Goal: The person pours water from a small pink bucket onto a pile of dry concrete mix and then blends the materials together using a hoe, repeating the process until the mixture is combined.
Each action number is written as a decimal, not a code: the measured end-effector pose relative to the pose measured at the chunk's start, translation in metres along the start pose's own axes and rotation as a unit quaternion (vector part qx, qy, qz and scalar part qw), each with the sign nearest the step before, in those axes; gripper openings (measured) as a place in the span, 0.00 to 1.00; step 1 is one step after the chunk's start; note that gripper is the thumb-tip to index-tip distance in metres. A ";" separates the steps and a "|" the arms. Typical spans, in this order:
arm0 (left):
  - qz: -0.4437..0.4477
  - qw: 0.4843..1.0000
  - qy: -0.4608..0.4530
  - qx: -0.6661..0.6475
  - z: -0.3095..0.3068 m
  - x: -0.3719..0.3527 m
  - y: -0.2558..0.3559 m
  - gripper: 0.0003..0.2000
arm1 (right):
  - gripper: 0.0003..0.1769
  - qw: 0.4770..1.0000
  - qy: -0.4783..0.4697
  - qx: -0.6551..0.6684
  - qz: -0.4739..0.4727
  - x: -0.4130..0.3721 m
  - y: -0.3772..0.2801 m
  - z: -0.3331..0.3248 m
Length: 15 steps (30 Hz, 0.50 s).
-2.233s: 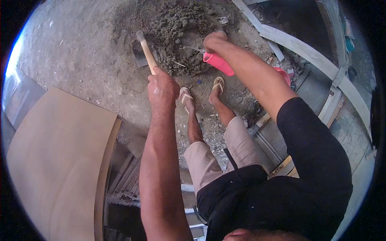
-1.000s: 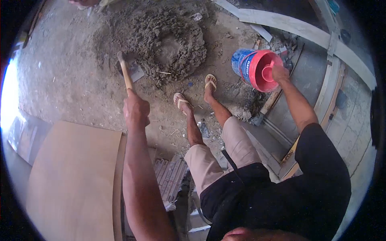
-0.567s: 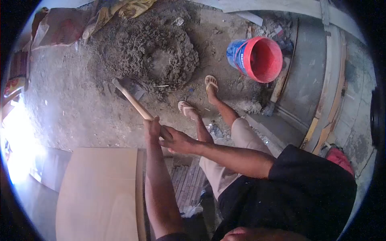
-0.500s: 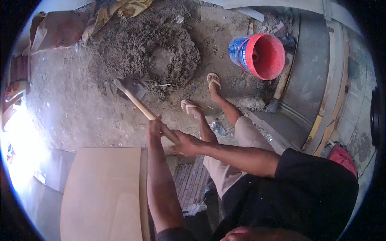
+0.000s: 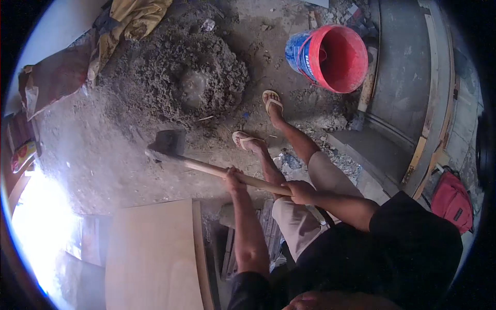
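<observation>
A hoe (image 5: pixel 212 168) with a pale wooden handle slants across the view, its dark flat blade (image 5: pixel 171 140) low over the dirt floor at the edge of the mortar heap. My left hand (image 5: pixel 235 180) is wrapped round the middle of the handle. Nearer my body, my right hand (image 5: pixel 300 192) grips the handle close to its rear end. The wet grey mortar heap (image 5: pixel 155 85) forms a ring with a pool of watery mix (image 5: pixel 194 85) in its hollow. My sandalled feet (image 5: pixel 273 103) stand just beside the heap.
A blue bucket (image 5: pixel 298 51) with a red rim and inside leans at the upper right, among rubble. Plywood sheets (image 5: pixel 155 253) lie at the lower left. Crumpled sacking (image 5: pixel 121 31) borders the heap. A red bag (image 5: pixel 452 204) sits at the right, past wooden boards (image 5: pixel 431 119).
Both hands have shifted right with the hoe, and its handle lies flatter. The blade has turned and shows more plainly. The camera view has also shifted slightly.
</observation>
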<state>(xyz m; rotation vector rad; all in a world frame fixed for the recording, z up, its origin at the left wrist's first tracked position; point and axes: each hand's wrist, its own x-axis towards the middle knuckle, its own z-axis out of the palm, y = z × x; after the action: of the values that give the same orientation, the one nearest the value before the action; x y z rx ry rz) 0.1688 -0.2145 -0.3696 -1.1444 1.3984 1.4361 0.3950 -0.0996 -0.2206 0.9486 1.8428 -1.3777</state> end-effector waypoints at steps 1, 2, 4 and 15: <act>0.005 1.000 0.006 -0.015 0.013 -0.021 -0.002 0.07 | 0.33 1.000 0.017 0.012 -0.006 -0.011 0.002 -0.008; 0.010 0.999 0.014 -0.030 0.026 -0.046 -0.001 0.08 | 0.34 0.999 0.034 0.025 -0.011 -0.026 -0.002 -0.017; 0.030 0.999 0.026 -0.028 0.047 -0.082 0.007 0.10 | 0.37 0.996 0.056 0.052 -0.052 -0.046 -0.013 -0.036; 0.188 0.970 -0.083 0.131 0.209 -0.131 0.063 0.08 | 0.29 0.992 0.065 0.088 -0.057 -0.029 -0.031 -0.085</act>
<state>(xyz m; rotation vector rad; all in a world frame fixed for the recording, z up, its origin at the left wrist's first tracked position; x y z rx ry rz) 0.1286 -0.0045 -0.2324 -0.5977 1.6861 1.5062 0.3783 -0.0281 -0.1606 1.0574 1.9208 -1.6030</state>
